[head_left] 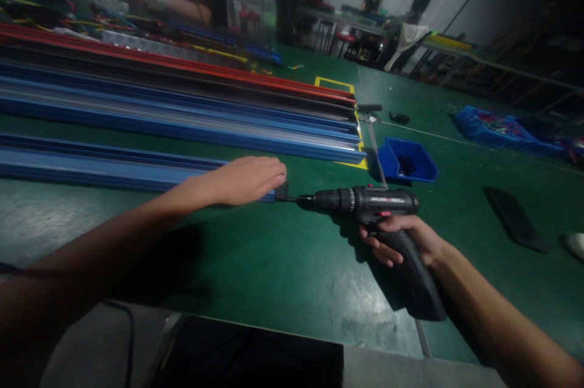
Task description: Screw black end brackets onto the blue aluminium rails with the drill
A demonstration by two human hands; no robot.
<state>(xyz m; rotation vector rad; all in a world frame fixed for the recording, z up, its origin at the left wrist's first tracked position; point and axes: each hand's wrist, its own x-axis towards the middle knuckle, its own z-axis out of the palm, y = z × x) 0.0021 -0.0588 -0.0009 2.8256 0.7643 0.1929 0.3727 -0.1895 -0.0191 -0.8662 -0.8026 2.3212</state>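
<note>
My right hand [401,239] is wrapped round the handle of a black cordless drill [381,200], which lies level and points left. Its bit meets a small black end piece [281,190] at the right end of a blue metal profile [114,163]. Over that end lies my left hand [249,180], fingers curled round the profile beside the black piece. The profile runs off the left edge of the view. Whether a screw sits at the bit's tip is too small to tell.
Behind lie several blue, black and red profiles [219,114], ending near yellow tape [335,81]. A blue bin [407,160] holds small dark parts. Farther right are a black flat object [515,219] and blue trays [502,126]. Another person's arm [177,6] reaches across the far side.
</note>
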